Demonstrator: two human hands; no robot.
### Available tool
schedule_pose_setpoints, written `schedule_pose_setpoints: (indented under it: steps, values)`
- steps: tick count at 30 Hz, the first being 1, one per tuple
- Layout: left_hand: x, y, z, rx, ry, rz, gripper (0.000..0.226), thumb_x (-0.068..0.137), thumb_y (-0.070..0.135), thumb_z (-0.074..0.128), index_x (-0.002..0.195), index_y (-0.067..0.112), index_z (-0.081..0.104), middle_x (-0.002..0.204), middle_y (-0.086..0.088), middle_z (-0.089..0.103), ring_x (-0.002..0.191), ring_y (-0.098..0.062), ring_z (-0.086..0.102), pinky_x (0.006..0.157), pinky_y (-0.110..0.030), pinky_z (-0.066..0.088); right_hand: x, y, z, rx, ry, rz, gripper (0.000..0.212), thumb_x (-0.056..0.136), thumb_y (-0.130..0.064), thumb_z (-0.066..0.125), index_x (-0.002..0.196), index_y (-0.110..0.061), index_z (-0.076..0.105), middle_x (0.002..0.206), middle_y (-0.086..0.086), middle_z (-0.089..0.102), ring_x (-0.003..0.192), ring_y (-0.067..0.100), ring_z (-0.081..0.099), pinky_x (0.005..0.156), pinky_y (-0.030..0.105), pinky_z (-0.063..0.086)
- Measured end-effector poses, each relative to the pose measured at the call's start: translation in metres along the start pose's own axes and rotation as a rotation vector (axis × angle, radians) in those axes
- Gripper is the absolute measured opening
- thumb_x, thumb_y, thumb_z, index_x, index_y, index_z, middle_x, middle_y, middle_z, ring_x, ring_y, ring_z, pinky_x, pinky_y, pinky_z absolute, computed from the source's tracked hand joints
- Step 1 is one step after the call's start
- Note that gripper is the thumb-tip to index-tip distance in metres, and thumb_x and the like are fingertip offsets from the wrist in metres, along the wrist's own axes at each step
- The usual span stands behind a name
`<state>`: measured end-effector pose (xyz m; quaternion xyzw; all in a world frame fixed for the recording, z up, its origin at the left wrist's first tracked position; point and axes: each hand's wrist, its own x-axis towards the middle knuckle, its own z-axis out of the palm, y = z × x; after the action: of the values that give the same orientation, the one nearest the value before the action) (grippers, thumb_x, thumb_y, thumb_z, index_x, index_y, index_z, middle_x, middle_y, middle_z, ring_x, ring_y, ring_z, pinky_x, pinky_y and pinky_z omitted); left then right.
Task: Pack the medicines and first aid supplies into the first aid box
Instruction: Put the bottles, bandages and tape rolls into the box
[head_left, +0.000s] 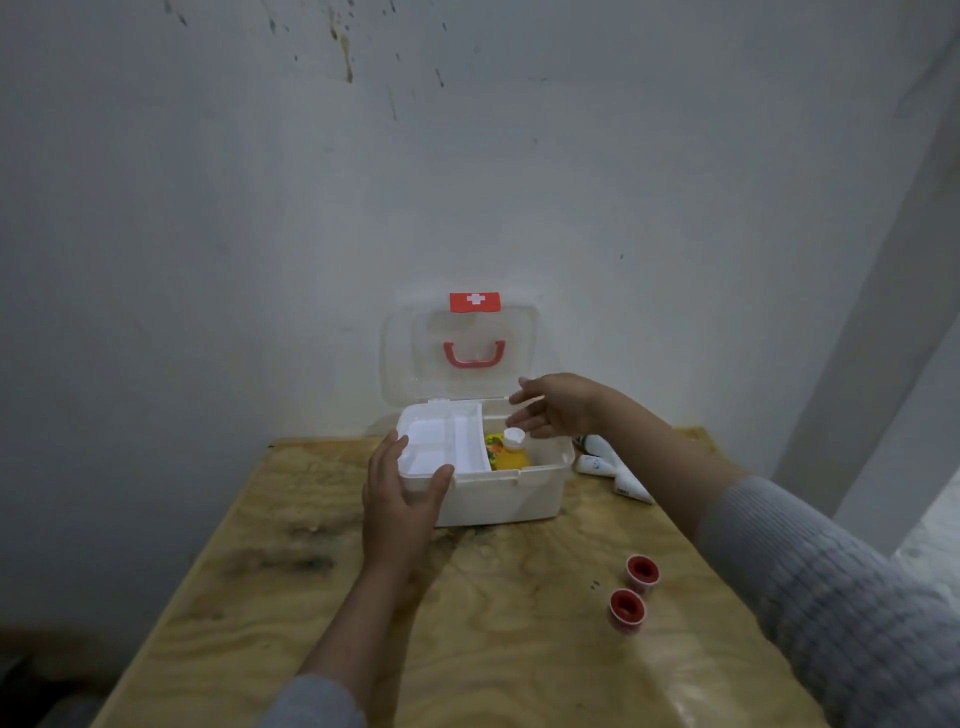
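A white first aid box (498, 496) stands at the far side of the wooden table, its clear lid (460, 353) with a red handle raised against the wall. A white divided tray (441, 441) sits in the box's left half. An orange bottle with a white cap (511, 449) stands upright in the right half. My left hand (402, 501) grips the box's front left corner. My right hand (553, 408) hovers just above the bottle with fingers spread and nothing in it. Two red-and-white tape rolls (642, 571), (627, 609) lie at the near right.
Several white tubes (605, 462) lie on the table right of the box, partly behind my right forearm. The table (415, 623) ends close to the wall behind the box and drops off at the left edge.
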<state>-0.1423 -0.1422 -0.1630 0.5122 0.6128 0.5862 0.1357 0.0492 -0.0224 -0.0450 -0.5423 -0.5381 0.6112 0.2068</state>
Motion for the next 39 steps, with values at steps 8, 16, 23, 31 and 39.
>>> schedule_pose_setpoints:
  steps: [8, 16, 23, 31, 39]
  values:
    - [0.002, -0.006, 0.0, -0.007, 0.0, 0.034, 0.061, 0.081, 0.039, 0.068, 0.134, 0.026, 0.041, 0.147, 0.004, 0.039, 0.132, -0.016, 0.037, 0.104, -0.04, 0.042, -0.089, 0.037, -0.062, -0.062, 0.332, -0.216, 0.027, 0.091, -0.023, 0.054, 0.11, -0.004, 0.061, 0.099, 0.015, 0.07, 0.081, 0.024, 0.067, 0.07, 0.032, 0.052]
    - [0.0, -0.001, 0.001, -0.008, 0.005, 0.04, 0.058, 0.084, 0.032, 0.066, 0.135, 0.017, 0.043, 0.148, -0.001, 0.038, 0.133, -0.02, 0.036, 0.1, -0.03, 0.035, -0.136, 0.155, -0.081, -0.802, 0.77, -0.136, 0.045, 0.076, -0.044, 0.069, 0.11, -0.015, 0.063, 0.11, 0.011, 0.065, 0.1, 0.024, 0.06, 0.078, 0.033, 0.046]
    - [0.003, -0.003, -0.001, 0.0, -0.001, 0.054, 0.057, 0.083, 0.032, 0.067, 0.133, 0.017, 0.044, 0.147, -0.003, 0.039, 0.133, -0.02, 0.038, 0.107, -0.038, 0.036, -0.124, 0.205, -0.062, -0.775, 1.013, -0.179, 0.035, 0.074, -0.043, 0.066, 0.099, -0.019, 0.064, 0.107, 0.009, 0.063, 0.1, 0.028, 0.054, 0.08, 0.037, 0.048]
    - [0.001, 0.001, -0.002, 0.015, -0.009, 0.058, 0.059, 0.084, 0.031, 0.066, 0.135, 0.014, 0.043, 0.148, -0.005, 0.038, 0.134, -0.022, 0.037, 0.103, -0.034, 0.037, -0.122, 0.215, -0.06, -0.52, 1.044, -0.258, 0.023, 0.071, -0.032, 0.072, 0.087, -0.017, 0.063, 0.097, 0.008, 0.062, 0.086, 0.023, 0.056, 0.073, 0.031, 0.046]
    - [0.002, -0.004, 0.0, 0.005, -0.002, 0.071, 0.058, 0.083, 0.031, 0.067, 0.134, 0.013, 0.044, 0.147, -0.006, 0.038, 0.134, -0.023, 0.037, 0.103, -0.034, 0.037, -0.169, 0.221, -0.052, -0.284, 1.073, -0.36, 0.019, 0.072, -0.034, 0.076, 0.083, -0.022, 0.065, 0.082, -0.005, 0.062, 0.078, 0.013, 0.056, 0.059, 0.021, 0.039]
